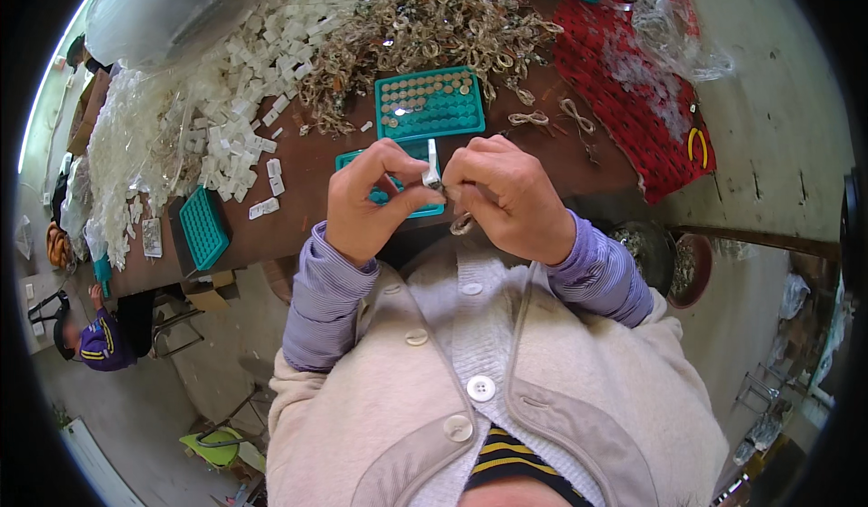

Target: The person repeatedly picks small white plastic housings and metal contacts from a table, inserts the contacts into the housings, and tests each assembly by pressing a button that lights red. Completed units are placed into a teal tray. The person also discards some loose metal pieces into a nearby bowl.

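My left hand (366, 201) is closed, its thumb and index finger pinching a small white and silvery piece (432, 165) with a narrow strip standing up from it. Close beside it, my right hand (520, 198) is closed too, its fingertips at the same piece. A small loop of coiled wire (463, 224) hangs under the right fingers; where they grip it is hidden. Beneath my hands lies a teal tray (346, 159), mostly covered by them. Just beyond it, another teal tray (452, 134) holds rows of round, coin-like discs.
A large heap of coiled wires (425, 19) and a pile of white plastic pieces (244, 109) cover the table's far side. Right of these are a red cloth (624, 82) and yellow-handled pliers (697, 147). An upright teal tray (203, 227) stands left. Another person (104, 340) is at far left.
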The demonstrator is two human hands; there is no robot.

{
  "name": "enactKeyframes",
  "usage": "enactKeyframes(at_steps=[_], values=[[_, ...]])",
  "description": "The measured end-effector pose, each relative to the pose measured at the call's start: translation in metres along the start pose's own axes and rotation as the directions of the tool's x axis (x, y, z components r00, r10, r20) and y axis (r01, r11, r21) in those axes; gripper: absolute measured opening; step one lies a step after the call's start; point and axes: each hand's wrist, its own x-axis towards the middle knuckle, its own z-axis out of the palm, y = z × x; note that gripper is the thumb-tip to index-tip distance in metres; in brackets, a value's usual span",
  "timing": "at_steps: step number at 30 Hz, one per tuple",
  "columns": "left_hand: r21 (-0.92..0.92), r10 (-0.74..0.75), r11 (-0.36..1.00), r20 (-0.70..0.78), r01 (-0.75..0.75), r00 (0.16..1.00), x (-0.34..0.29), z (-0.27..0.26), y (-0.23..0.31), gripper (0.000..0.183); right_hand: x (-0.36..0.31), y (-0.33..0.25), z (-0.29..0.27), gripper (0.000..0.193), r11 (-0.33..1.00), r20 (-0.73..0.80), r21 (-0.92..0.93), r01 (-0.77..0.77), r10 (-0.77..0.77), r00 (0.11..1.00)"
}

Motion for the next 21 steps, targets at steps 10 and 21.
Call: enactKeyframes(at_steps=[10, 21], values=[[0.144, -0.124, 0.979, -0.123, 0.141, 0.985, -0.008, 0.024, 0.013, 0.022, -0.008, 0.004, 0.011, 0.016, 0.981, -0.108, -0.105, -0.161, 0.149, 0.983], [-0.536, -0.442, 0.788, -0.153, 0.302, 0.884, -0.021, 0.051, -0.003, 0.020, -0.011, 0.007, 0.026, 0.019, 0.934, -0.359, -0.350, -0.079, -0.056, 0.932]])
